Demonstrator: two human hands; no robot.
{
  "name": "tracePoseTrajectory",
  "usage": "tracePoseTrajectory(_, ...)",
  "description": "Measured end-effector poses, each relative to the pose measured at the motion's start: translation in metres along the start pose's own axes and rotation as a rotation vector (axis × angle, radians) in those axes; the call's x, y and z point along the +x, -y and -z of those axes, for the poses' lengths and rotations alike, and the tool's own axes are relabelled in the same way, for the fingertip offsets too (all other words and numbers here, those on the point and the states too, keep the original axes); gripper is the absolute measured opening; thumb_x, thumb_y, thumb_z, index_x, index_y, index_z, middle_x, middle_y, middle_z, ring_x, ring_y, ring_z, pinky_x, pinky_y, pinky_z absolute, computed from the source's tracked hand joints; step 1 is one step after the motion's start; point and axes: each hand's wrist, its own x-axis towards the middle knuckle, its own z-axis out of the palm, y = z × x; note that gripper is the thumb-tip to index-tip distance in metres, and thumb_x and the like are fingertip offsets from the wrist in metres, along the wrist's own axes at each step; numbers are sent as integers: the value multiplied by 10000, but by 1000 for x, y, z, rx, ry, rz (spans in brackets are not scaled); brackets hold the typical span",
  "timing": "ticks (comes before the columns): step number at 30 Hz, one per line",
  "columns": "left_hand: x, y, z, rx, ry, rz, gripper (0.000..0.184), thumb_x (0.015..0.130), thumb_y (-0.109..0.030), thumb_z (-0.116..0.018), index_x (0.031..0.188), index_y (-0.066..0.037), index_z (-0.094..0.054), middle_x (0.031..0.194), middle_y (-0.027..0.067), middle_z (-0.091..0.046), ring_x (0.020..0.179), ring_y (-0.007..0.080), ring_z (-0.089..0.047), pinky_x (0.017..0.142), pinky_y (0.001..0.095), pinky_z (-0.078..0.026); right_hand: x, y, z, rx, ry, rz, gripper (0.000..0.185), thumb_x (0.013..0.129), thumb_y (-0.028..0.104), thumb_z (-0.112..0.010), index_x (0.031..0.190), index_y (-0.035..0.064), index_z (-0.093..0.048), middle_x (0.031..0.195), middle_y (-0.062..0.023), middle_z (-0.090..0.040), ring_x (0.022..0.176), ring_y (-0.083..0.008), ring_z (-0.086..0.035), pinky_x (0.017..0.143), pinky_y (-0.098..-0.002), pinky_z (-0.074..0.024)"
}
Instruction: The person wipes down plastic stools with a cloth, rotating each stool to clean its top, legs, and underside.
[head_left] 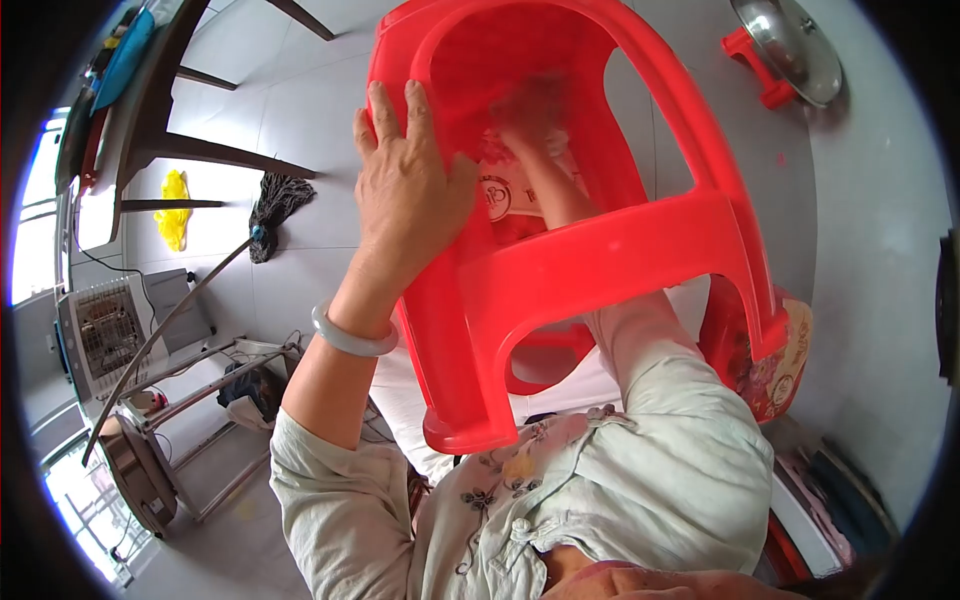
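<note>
A large red plastic stool (600,245) is tilted up in front of my body, its legs toward me and its hollow underside showing. My left hand (405,190) lies against its left side, the fingers stretched out and apart over the edge. Through the frame reaches my right arm; my right hand (528,112) is inside the hollow, smeared by motion, so its fingers and anything in them cannot be made out. Beside the right forearm, a pale printed label (497,197) shows inside the stool.
At the left are a dark wooden table (150,140), a mop (280,210), a yellow bag (173,210), a heater (105,325) and a metal rack (215,440). A metal lid (795,50) rests at the upper right. Another red item (730,340) stands behind my right arm.
</note>
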Motion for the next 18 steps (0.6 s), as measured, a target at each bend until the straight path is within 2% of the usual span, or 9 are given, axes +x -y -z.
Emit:
tracePoseTrajectory(1, -1, 0, 0, 1, -10, -13, 753, 808, -250, -570, 1460, 0, -287, 1484, 344, -221, 1350, 544, -246, 1028, 535, -398, -8, 6, -26, 39, -82, 61, 527, 764, 302, -615, 1226, 62, -533, 1305, -240, -462, 1274, -484, -374, 956, -579, -378)
tracePoseTrajectory(4, -1, 3, 0, -13, -16, -16, 735, 813, -251, -558, 1463, -22, -303, 1493, 328, -226, 1356, 528, -252, 1068, 525, -348, -35, 49, 1, 152, 15, 283, 484, 758, 304, -603, 1189, 88, -564, 1266, -222, -479, 1288, -500, -346, 982, -577, -356)
tracePoseTrajectory(6, 1, 9, 0, -25, -11, -2, 715, 818, -251, -541, 1467, -45, -322, 1503, 310, -233, 1368, 508, -250, 1096, 513, -315, -47, 57, -4, 242, 100, 470, 652, 767, 273, -600, 1336, 43, -380, 1291, -191, -473, 1230, -378, -428, 908, -520, -393)
tracePoseTrajectory(7, 3, 12, -2, -1, -10, -17, 732, 812, -267, -556, 1461, -28, -316, 1495, 318, -234, 1355, 526, -254, 1084, 519, -331, -65, 55, -26, 245, 101, 456, 652, 767, 273, -600, 1336, 43, -380, 1291, -191, -473, 1230, -378, -428, 908, -520, -393)
tracePoseTrajectory(9, 5, 10, 0, -6, -1, -9, 754, 800, -287, -570, 1454, -10, -315, 1487, 327, -239, 1349, 534, -256, 1075, 515, -348, -96, 48, -63, -914, -367, 776, 620, 749, 186, -648, 1323, 75, -440, 1287, -141, -478, 1213, -295, -455, 921, -468, -404)
tracePoseTrajectory(11, 5, 9, -1, -31, 6, 8, 761, 797, -291, -572, 1456, -10, -314, 1490, 327, -236, 1357, 525, -252, 1077, 511, -347, -152, 48, -14, -86, -138, 601, 499, 785, 129, -621, 1271, 90, -511, 1214, -95, -512, 1153, -226, -479, 929, -390, -403)
tracePoseTrajectory(13, 5, 10, 0, -53, 17, 26, 768, 793, -295, -574, 1457, -11, -313, 1492, 327, -233, 1365, 515, -249, 1079, 506, -347, -165, 31, 123, -420, -238, 816, 392, 850, 105, -586, 1238, 68, -546, 1169, -69, -573, 1095, -209, -538, 899, -348, -432)
tracePoseTrajectory(14, 4, 10, 1, -87, 12, 35, 769, 791, -302, -575, 1456, -12, -319, 1493, 327, -234, 1372, 506, -245, 1089, 500, -334, -180, 28, 142, -467, -232, 848, 383, 859, 111, -582, 1237, 62, -540, 1146, -71, -579, 1071, -206, -546, 878, -347, -437)
tracePoseTrajectory(18, 8, 25, -8, -89, -44, -48, 761, 800, -330, -565, 1448, -3, -337, 1489, 333, -244, 1389, 482, -234, 1129, 481, -268, -222, 10, 93, -795, -295, 1084, 353, 895, 133, -565, 1232, 39, -517, 1056, -82, -605, 974, -196, -582, 794, -341, -458)
